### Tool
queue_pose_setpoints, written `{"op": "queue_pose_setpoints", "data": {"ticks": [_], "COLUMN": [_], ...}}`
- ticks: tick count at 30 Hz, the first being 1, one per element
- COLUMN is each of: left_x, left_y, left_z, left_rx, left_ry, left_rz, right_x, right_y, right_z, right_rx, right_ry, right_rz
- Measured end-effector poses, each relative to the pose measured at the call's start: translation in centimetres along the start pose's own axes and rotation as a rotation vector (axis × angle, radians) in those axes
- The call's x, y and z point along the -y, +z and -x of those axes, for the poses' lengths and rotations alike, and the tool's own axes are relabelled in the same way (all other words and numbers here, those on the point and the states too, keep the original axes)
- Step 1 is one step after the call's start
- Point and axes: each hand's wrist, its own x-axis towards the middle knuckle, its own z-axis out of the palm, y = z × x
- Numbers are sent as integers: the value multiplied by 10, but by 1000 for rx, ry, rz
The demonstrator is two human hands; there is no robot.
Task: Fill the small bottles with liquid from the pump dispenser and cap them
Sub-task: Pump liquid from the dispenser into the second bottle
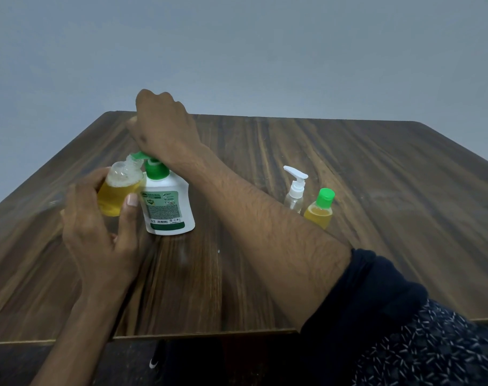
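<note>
While the right hand (160, 121) presses down on the green pump head (140, 155) of the white pump dispenser (167, 207), its fingers are bent over the far side and out of sight, so whether they curl round the pump or simply push on it cannot be told. The dispenser stands on the wooden table (376, 162), toward the left edge and about midway between the near and far edges. The left hand (98, 235) grips a small open bottle (118, 190), thumb across its front and fingers behind, tilting it so that its neck sits right under the green nozzle. That bottle is roughly two-thirds full of yellow liquid, with froth on top (bubbles cling to the clear shoulder). Well to the right of the dispenser, nearer the middle of the table, a second small bottle (319, 210) with a green cap holds yellow liquid, and just beside it, touching or nearly so, stands a clear bottle with a white pump (295, 188). A dark patterned sleeve (404, 316) covers the right upper arm at the near edge.
</note>
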Motion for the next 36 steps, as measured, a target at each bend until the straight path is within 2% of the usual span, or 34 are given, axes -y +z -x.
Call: {"op": "queue_pose_setpoints", "data": {"ticks": [12, 36], "left_x": [-2, 6], "left_y": [3, 3], "left_z": [-2, -3], "left_rx": [-4, -22], "left_ry": [-31, 25], "left_rz": [14, -2], "right_x": [-3, -1], "right_y": [-2, 4], "right_z": [-5, -6], "right_rx": [-29, 27], "right_ry": [-53, 21], "right_rz": [17, -2]}}
